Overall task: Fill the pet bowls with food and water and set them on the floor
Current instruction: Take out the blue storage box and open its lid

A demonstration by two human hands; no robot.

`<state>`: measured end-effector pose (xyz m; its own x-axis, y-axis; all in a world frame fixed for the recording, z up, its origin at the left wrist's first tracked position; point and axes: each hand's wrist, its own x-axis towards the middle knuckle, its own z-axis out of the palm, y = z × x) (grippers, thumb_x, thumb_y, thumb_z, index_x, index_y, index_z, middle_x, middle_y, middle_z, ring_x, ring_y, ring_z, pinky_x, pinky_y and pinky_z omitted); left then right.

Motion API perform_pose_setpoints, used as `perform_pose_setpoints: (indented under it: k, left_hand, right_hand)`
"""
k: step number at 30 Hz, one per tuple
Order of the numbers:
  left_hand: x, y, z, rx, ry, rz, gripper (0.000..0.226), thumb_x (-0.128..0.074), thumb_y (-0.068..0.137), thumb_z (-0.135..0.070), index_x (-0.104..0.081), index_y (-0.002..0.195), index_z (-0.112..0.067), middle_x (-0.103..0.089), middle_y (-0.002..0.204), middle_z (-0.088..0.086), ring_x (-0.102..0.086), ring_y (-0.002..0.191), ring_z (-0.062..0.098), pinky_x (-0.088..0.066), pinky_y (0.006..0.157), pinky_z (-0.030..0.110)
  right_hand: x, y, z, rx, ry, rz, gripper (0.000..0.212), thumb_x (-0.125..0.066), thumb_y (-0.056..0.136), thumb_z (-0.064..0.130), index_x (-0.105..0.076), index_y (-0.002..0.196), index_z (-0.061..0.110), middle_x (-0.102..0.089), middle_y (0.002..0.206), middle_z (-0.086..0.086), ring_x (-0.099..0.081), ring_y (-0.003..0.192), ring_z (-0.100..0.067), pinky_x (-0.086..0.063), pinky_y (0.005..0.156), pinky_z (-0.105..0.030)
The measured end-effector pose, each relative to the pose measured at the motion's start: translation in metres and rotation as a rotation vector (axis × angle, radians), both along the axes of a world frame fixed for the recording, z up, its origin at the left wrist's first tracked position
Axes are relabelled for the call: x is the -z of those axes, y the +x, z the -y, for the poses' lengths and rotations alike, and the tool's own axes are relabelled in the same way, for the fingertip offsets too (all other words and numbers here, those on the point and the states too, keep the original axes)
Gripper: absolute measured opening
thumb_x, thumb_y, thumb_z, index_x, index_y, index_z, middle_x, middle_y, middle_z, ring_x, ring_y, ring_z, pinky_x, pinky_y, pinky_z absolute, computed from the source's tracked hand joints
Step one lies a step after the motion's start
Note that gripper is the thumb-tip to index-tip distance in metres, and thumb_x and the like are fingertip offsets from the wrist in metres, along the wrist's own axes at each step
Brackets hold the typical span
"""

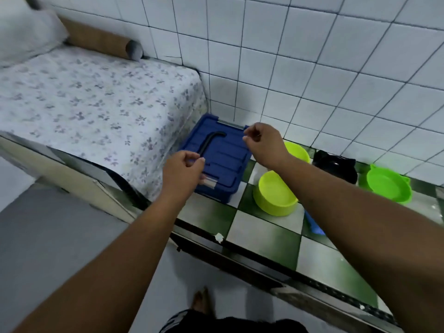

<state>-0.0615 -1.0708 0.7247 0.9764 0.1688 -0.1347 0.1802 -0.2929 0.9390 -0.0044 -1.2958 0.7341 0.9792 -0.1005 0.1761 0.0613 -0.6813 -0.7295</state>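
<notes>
A blue lidded storage box (223, 159) with a black handle stands on the green-and-white checkered counter (264, 236) against the tiled wall. My left hand (183, 169) hovers over the box's near end, just above a grey clip (211, 182), fingers loosely curled and holding nothing. Over the far end, near the other grey clip (229, 124), my right hand (263, 143) hangs the same way. A yellow-green bowl (276, 193) sits empty right of the box. A second one (298, 152) shows behind my right wrist. A green bowl (386, 183) stands farther right.
A black object (336, 167) sits between the bowls by the wall. A blue scoop-like thing (313, 224) lies partly under my right forearm. A bed with a floral sheet (96, 102) adjoins the counter on the left. My bare foot (200, 301) is on the grey floor.
</notes>
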Motion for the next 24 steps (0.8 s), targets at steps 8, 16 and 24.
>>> perform_pose_setpoints:
  k: [8, 16, 24]
  left_hand:
    - [0.035, -0.008, -0.008, -0.366, -0.383, -0.37, 0.039, -0.081, 0.087, -0.026, -0.058, 0.11, -0.004, -0.067, 0.089, 0.018, -0.065, 0.057, 0.02, -0.06, 0.053, 0.031]
    - [0.041, 0.013, 0.004, -0.486, -0.408, -0.438, 0.036, -0.087, 0.08, -0.022, -0.06, 0.097, -0.005, -0.065, 0.079, 0.013, -0.061, 0.055, 0.02, -0.057, 0.051, 0.03]
    - [0.037, 0.023, 0.008, -0.546, -0.345, -0.48, 0.027, -0.087, 0.077, -0.012, -0.067, 0.088, 0.003, -0.063, 0.07, 0.014, -0.058, 0.048, 0.019, -0.053, 0.044, 0.025]
  right_hand:
    - [0.01, 0.061, -0.014, 0.021, -0.143, -0.036, 0.014, -0.062, 0.09, 0.017, -0.073, 0.098, 0.013, -0.072, 0.097, -0.007, -0.065, 0.088, -0.021, -0.054, 0.084, -0.034]
    - [0.03, 0.123, -0.019, -0.096, -0.435, -0.153, 0.029, -0.056, 0.095, 0.016, -0.07, 0.12, 0.015, -0.062, 0.126, -0.008, -0.06, 0.112, -0.028, -0.049, 0.093, -0.035]
    - [0.034, 0.143, -0.026, -0.287, -0.817, -0.062, 0.015, -0.06, 0.093, 0.004, -0.069, 0.104, -0.002, -0.061, 0.104, -0.018, -0.06, 0.097, -0.035, -0.047, 0.073, -0.037]
